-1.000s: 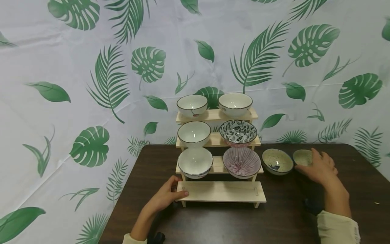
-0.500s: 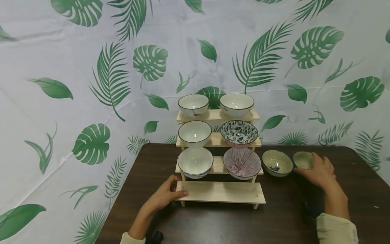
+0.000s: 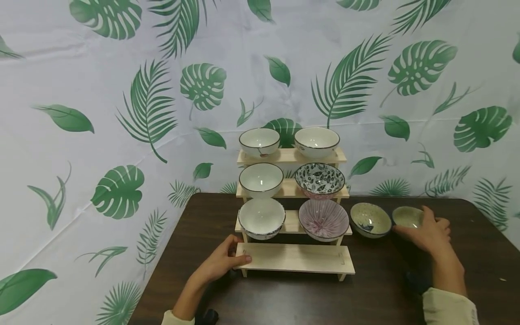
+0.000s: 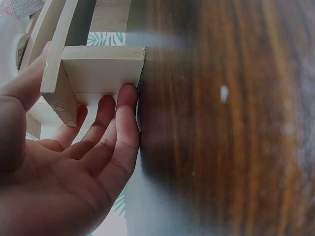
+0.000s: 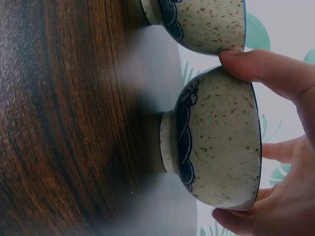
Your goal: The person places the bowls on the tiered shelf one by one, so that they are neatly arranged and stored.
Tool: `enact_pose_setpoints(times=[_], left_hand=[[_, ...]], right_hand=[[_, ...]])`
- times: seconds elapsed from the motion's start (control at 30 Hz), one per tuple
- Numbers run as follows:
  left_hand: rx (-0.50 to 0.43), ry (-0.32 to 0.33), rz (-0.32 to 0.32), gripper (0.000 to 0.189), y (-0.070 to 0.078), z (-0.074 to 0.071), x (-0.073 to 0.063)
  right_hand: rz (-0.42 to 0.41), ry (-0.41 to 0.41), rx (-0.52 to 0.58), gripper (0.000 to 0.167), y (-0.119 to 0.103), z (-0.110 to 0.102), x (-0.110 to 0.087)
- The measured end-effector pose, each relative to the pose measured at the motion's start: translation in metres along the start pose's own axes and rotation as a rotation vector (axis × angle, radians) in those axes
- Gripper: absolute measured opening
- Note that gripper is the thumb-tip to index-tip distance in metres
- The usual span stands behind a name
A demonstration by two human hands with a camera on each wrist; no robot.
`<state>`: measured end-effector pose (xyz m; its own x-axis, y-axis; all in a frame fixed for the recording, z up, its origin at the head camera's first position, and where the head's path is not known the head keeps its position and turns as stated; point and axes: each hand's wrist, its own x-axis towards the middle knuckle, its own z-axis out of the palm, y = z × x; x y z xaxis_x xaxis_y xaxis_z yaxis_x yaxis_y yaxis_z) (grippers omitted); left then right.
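Note:
My left hand (image 3: 221, 261) grips the left end of the wooden tiered display stand (image 3: 296, 258), thumb on top of the lowest board. In the left wrist view its fingers (image 4: 127, 115) curl against the stand's end support (image 4: 103, 73). Off to the right, my right hand (image 3: 428, 229) spans a small speckled bowl (image 5: 221, 140) with a blue wave band, thumb on one side and fingers on the other. That bowl stands upright, foot close to the table. Just left of it, a matching speckled bowl (image 3: 370, 220) with a dark blue motif inside stands beside the rack.
White bowls (image 3: 260, 142) and patterned bowls (image 3: 320, 180) fill the three upper tiers in pairs, including a purple-striped bowl (image 3: 323, 220). The lowest board carries nothing. A dark wood table (image 3: 292, 298) lies beneath, and a leaf-print cloth (image 3: 227, 54) hangs behind.
The head view has shifted slightly. My right hand has stayed around the speckled bowl with only a small shift of its fingers; my left hand keeps its grip on the stand.

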<state>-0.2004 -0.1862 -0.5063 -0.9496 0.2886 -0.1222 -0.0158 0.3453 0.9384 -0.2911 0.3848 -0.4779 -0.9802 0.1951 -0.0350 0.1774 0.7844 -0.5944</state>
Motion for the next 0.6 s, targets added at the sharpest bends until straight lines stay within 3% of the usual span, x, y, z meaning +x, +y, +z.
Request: enact_pose_setpoints(times=[0.6], left_hand=[[-0.003, -0.01, 0.013, 0.054, -0.001, 0.001, 0.001]], right_hand=[[0.104, -0.011, 0.03, 0.125, -0.013, -0.016, -0.011]])
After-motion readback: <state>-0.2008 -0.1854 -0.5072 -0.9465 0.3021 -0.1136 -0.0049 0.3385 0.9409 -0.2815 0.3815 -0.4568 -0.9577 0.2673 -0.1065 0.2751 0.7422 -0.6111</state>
